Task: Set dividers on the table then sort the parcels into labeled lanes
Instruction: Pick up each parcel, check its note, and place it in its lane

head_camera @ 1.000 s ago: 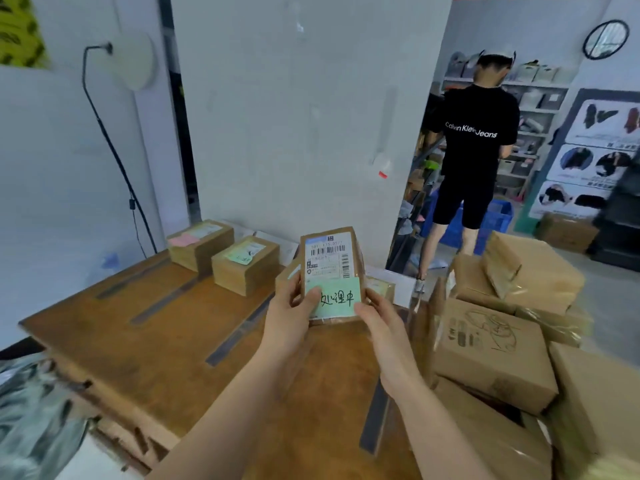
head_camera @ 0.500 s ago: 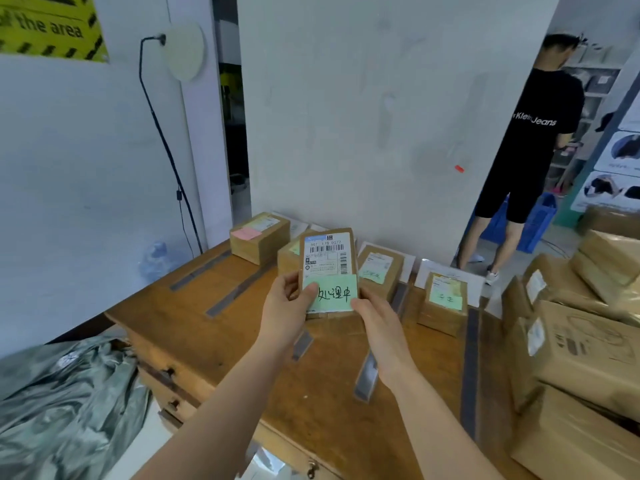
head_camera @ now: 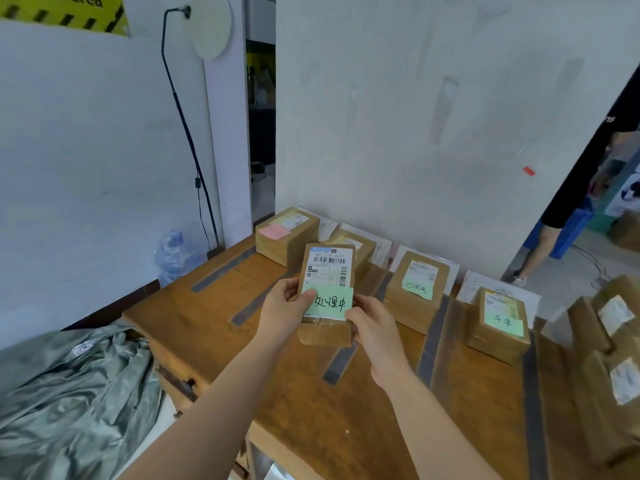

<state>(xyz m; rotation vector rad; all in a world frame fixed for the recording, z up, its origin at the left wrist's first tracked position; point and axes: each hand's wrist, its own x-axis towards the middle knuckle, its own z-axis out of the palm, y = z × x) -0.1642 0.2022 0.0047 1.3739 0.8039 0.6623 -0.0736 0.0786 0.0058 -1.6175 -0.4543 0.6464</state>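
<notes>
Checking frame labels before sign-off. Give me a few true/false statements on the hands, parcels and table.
1. The left hand and right hand both hold one parcel bearing a green note. True.
2. The far-left parcel on the table carries a pink note. True.
3. The held parcel lies flat on the table. False: it is held up, label towards the camera.
4. The table has no dividers. False: grey divider strips lie across it.

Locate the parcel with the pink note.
Head view: the pink-note parcel sits at the table's back-left corner, left of the held parcel.
</notes>
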